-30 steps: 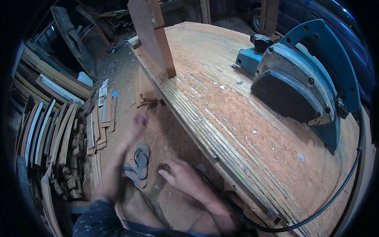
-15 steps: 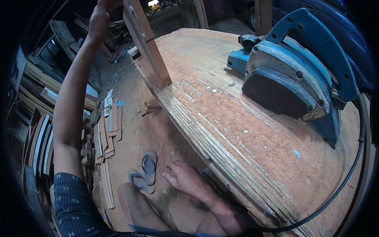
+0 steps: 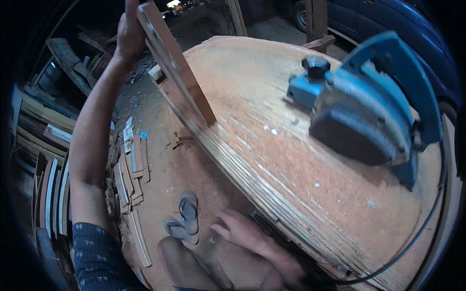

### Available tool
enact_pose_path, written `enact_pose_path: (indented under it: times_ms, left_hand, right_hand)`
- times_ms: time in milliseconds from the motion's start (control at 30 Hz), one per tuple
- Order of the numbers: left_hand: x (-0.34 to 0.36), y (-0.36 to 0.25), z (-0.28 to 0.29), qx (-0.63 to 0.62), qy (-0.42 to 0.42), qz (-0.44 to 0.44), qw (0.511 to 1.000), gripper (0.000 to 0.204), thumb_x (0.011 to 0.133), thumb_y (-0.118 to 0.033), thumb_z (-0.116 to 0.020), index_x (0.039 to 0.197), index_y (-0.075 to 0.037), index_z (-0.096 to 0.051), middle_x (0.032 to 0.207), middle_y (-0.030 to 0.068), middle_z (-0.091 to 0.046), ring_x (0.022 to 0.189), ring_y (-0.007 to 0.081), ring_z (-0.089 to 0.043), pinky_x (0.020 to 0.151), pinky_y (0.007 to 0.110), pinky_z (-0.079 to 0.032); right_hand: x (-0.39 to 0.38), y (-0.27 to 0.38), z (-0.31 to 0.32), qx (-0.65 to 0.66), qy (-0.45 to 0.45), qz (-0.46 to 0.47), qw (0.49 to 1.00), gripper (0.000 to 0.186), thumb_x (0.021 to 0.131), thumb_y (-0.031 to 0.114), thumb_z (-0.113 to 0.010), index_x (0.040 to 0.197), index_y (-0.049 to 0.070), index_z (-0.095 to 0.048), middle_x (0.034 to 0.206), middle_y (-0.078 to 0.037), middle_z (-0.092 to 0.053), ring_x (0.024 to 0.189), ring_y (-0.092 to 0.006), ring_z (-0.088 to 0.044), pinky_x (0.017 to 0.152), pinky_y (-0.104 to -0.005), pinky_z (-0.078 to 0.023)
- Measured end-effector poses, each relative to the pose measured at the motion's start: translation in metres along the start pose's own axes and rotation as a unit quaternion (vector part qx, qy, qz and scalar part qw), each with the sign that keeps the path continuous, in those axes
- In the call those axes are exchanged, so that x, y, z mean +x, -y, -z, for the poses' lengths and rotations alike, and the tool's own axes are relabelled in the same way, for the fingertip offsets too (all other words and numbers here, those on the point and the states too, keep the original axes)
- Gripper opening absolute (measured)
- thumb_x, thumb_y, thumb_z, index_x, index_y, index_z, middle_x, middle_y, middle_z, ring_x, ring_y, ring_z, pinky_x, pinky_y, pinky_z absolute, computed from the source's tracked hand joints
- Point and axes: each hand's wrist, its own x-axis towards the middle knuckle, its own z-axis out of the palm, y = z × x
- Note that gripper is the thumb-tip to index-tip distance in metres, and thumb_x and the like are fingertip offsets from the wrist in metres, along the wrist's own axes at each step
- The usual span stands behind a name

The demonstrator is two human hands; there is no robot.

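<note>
A reddish-brown wooden board (image 3: 177, 63) stands tilted on its lower end at the left edge of the worktable (image 3: 291, 160). My left hand (image 3: 130, 36) grips its upper end, with part of the fingers hidden behind the wood. Low beside the table's near edge, my right hand (image 3: 238, 229) hangs over my lap, fingers loosely apart and nothing in them. A blue electric power tool (image 3: 359, 114) with a dark rounded side cover and a loop handle rests on the sawdust-strewn tabletop, away from both hands.
The tool's black cable (image 3: 405, 250) curves along the table's right and near side. Grey flip-flops (image 3: 187, 213) lie on the dusty floor near my knee. Wood offcuts (image 3: 131, 179) and stacked planks (image 3: 51, 194) fill the left. A blue car (image 3: 398, 29) stands beyond the table.
The whole view has shifted slightly, so the power tool sits lower and blurs. My left hand shows lower in view, still gripping the board. My right hand stays empty near my lap.
</note>
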Motion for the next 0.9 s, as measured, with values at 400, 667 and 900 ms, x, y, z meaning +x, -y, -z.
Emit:
enact_pose_path:
  times_ms: [400, 667, 900]
  left_hand:
    - [0.008, -0.121, 0.142, -0.184, -0.047, 0.403, 0.895, 0.078, 0.103, -0.072, -0.025, 0.055, -0.013, -0.044, 0.052, -0.0026, -0.04, 0.047, 0.0128, -0.04, 0.046, 0.029, -0.032]
    - [-0.182, -0.306, 0.244, 0.007, 0.103, 0.662, 0.742, 0.049, 0.108, -0.044, -0.041, 0.126, -0.004, -0.064, 0.119, 0.0222, -0.067, 0.113, 0.0329, -0.064, 0.1, 0.043, -0.047]
    - [-0.111, -0.447, 0.228, -0.073, 0.04, 0.775, 0.626, 0.062, 0.111, -0.054, -0.03, 0.108, -0.003, -0.066, 0.095, 0.0119, -0.065, 0.087, 0.0213, -0.061, 0.08, 0.035, -0.049]
  right_hand:
    - [-0.037, 0.323, 0.109, 0.243, -0.101, -0.183, 0.947, 0.037, 0.09, 0.023, -0.079, 0.118, 0.0, -0.07, 0.105, -0.015, -0.075, 0.096, -0.0238, -0.073, 0.087, -0.0343, -0.057]
    - [-0.007, 0.375, 0.343, -0.312, -0.335, -0.164, 0.874, 0.072, 0.077, 0.031, -0.087, 0.133, -0.002, -0.057, 0.13, -0.025, -0.059, 0.122, -0.0431, -0.055, 0.103, -0.0508, -0.045]
    - [-0.01, 0.271, 0.409, -0.241, -0.172, -0.237, 0.925, 0.064, 0.074, 0.038, -0.091, 0.118, -0.001, -0.067, 0.104, -0.018, -0.068, 0.101, -0.0311, -0.066, 0.088, -0.0434, -0.054]
